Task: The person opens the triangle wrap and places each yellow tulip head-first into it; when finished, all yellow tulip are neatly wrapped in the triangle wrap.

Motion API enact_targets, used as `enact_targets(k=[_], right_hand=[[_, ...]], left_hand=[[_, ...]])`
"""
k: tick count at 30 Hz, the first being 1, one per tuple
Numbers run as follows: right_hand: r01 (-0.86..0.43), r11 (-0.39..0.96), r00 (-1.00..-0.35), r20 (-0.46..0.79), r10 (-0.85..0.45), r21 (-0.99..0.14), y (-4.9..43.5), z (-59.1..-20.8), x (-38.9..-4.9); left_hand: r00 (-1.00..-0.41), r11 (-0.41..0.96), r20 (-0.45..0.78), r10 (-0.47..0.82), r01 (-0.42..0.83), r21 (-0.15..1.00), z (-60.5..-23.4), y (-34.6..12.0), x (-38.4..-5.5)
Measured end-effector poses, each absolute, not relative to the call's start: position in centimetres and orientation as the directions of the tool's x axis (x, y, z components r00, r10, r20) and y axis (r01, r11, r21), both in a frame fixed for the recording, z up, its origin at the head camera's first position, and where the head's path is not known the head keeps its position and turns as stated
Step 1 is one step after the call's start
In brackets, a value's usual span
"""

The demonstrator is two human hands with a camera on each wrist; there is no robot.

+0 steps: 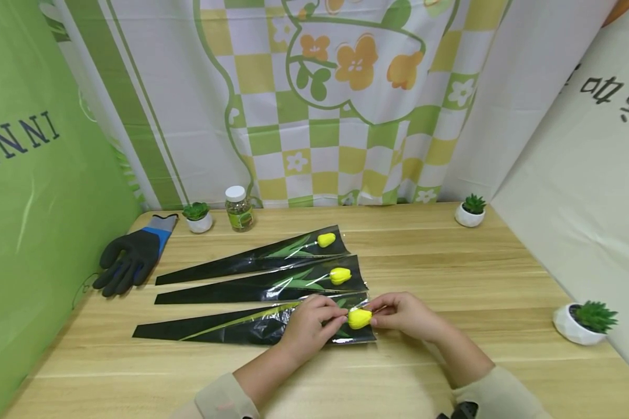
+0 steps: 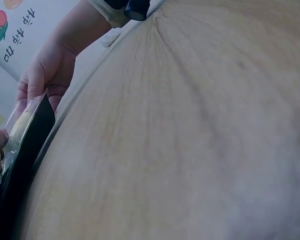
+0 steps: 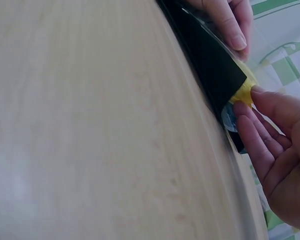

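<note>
A yellow tulip (image 1: 359, 318) lies in the nearest of three black flower sleeves (image 1: 215, 330) with clear film fronts. My left hand (image 1: 309, 327) lies over this sleeve and pinches the tulip just below its bloom, thumb and forefinger meeting there. From the sleeve's wide end, my right hand (image 1: 406, 316) pinches the bloom's tip between thumb and fingers. The right wrist view shows the yellow petals (image 3: 244, 94) poking past the sleeve's dark edge, between the right fingertips. Part of the stem is hidden under the left hand.
Two more sleeved tulips, a middle one (image 1: 340, 275) and a far one (image 1: 326, 240), lie behind. At the left is a black and blue work glove (image 1: 133, 259). A jar (image 1: 239, 212) and small potted succulents (image 1: 470, 212) stand along the back; another pot (image 1: 576, 326) is at right.
</note>
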State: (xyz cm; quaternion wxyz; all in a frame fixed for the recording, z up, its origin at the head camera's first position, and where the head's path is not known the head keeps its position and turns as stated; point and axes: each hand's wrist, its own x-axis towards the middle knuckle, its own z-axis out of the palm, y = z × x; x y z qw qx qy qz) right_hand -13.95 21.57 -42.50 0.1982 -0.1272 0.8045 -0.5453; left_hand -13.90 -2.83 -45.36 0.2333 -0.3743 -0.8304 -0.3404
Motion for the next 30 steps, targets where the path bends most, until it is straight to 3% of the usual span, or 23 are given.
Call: enact_targets(k=[3,15,23,30], right_hand=[[0.021,0.363,-0.890,-0.183,-0.417,-0.932,21.2,-42.5,-14.0],[-0.014,0.442,-0.902,-0.180,-0.394,-0.897,20.1,-42.9,-14.4],[-0.015,0.363,-0.890,-0.153,-0.429,-0.932,20.0,-43.5,-14.5],[0.009,0.396,-0.921,-0.162,-0.355,-0.918,20.7,-43.5,-14.7]], left_hand=[[-0.602,0.487,0.651,0.463,0.786,0.380,-45.4,-2.8,-14.0],[-0.654,0.505,0.590,0.473,0.750,0.427,-45.2,-2.7,-13.9],[-0.657,0.496,0.584,0.477,0.750,0.437,-45.2,-2.6,-14.0],[-0.670,0.515,0.550,0.498,0.739,0.434,-45.3,-2.5,-14.0]])
